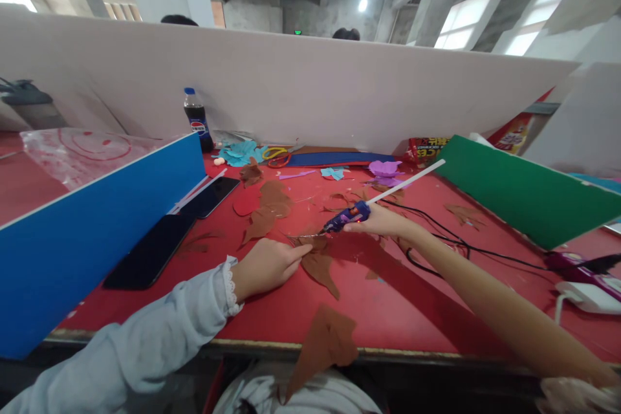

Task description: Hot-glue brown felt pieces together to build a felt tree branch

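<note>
My right hand [381,220] is closed round a dark blue hot glue gun [347,217]. A long white glue stick [407,181] juts from its back end. Its nozzle points left, over a brown paper piece [320,268] on the table. My left hand [266,266] holds that piece from the left, with one finger stretched along its top edge. A thin, shiny strand lies along this edge near the nozzle. Another brown paper piece [325,343] hangs over the front edge of the table. Farther back lies a larger brown piece [269,207].
A blue board [107,220] stands left, a green board [528,194] right. Two dark phones [152,249] lie by the blue board. A black cable [475,249] runs right to a power strip [587,272]. Scissors [276,155] and a cola bottle [196,119] are at the back.
</note>
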Demonstrator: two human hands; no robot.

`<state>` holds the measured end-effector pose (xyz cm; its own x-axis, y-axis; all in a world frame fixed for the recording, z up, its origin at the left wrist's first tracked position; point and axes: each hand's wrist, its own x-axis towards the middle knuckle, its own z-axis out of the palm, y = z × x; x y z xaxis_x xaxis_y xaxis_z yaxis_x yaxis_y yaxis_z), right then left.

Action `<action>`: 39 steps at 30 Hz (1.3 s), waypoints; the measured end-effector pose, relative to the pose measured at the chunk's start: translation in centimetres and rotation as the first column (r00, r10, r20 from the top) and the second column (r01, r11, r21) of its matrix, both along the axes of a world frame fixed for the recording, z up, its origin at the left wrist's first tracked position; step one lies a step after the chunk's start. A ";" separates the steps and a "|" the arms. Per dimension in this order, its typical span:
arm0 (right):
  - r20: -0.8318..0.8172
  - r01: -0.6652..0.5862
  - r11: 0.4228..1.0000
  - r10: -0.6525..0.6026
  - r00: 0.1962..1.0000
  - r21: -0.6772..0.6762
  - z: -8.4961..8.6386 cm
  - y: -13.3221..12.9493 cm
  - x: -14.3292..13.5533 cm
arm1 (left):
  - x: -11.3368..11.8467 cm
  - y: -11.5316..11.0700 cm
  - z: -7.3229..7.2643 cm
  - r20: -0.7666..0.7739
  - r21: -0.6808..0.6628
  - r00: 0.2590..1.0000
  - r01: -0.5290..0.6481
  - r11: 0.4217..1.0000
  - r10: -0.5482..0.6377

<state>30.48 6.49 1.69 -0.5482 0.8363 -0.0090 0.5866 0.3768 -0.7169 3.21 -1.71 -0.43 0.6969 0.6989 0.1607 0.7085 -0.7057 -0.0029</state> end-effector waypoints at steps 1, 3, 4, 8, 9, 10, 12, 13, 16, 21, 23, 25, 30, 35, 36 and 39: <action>0.013 0.006 1.000 -0.006 1.000 0.000 -0.1 0.1 0.2 | 0.0 0.0 0.0 0.004 -0.002 1.000 0.002 1.000 -0.002; 0.032 0.013 1.000 -0.013 0.999 -0.007 -0.3 0.3 0.5 | 0.0 0.1 0.0 0.011 -0.004 1.000 0.003 1.000 -0.003; 0.033 0.017 1.000 -0.016 0.999 -0.012 -0.3 0.3 0.6 | 0.0 0.1 0.0 0.014 -0.005 1.000 0.002 1.000 -0.002; 0.025 0.035 0.999 -0.034 0.999 -0.019 0.1 0.1 0.8 | 0.0 0.0 0.1 -0.002 -0.006 1.000 -0.002 1.000 0.002; 0.027 0.039 0.999 -0.038 0.999 -0.019 0.2 0.0 0.8 | 0.0 0.0 0.2 -0.006 -0.007 1.000 -0.003 1.000 0.003; 0.033 0.040 0.999 -0.039 0.999 -0.022 0.4 -0.1 0.8 | 0.1 0.0 0.2 -0.008 -0.008 1.000 -0.004 1.000 0.004; 0.047 0.038 0.999 -0.037 0.998 -0.022 0.7 -0.3 0.9 | 0.1 -0.1 0.2 -0.004 -0.010 1.000 -0.005 1.000 0.005; 0.050 0.032 0.999 -0.031 0.998 -0.022 0.8 -0.3 1.0 | 0.0 -0.1 0.2 -0.001 -0.011 1.000 -0.006 1.000 0.006; 0.027 0.007 1.000 -0.006 1.000 -0.029 1.0 -0.2 1.4 | 0.0 0.0 0.1 0.006 -0.015 1.000 -0.004 1.000 0.004; -0.020 0.083 0.996 -0.083 0.996 -0.012 1.3 0.2 2.1 | 0.0 0.0 0.1 -0.016 -0.010 1.000 -0.007 1.000 0.007; -0.067 0.140 0.989 -0.137 0.988 0.041 1.6 0.3 2.2 | 0.1 0.0 0.2 -0.028 -0.013 1.000 -0.010 1.000 0.010; -0.123 0.224 0.968 -0.210 0.970 0.113 2.0 0.5 2.3 | 0.0 0.0 0.2 -0.029 -0.013 0.999 -0.013 1.000 0.012; -0.268 0.488 0.814 -0.416 0.869 0.316 2.3 2.4 3.1 | 0.0 0.0 0.1 -0.016 -0.009 1.000 -0.006 1.000 0.006; -0.269 0.513 0.810 -0.447 0.853 0.283 1.6 3.4 4.0 | 0.0 0.0 0.2 -0.015 -0.004 1.000 -0.002 1.000 0.002; -0.243 0.487 0.836 -0.432 0.868 0.253 1.3 3.3 4.1 | 0.0 0.0 0.2 -0.016 -0.001 1.000 -0.003 1.000 0.003; -0.167 0.359 0.921 -0.334 0.928 0.150 0.1 2.8 4.4 | 0.0 0.0 0.1 -0.021 0.003 1.000 -0.006 1.000 0.006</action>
<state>34.85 9.29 1.83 -0.2094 0.9553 0.2085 0.6051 0.2941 -0.7399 3.25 -1.73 -0.36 0.6961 0.7024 0.1485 0.7122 -0.7017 -0.0197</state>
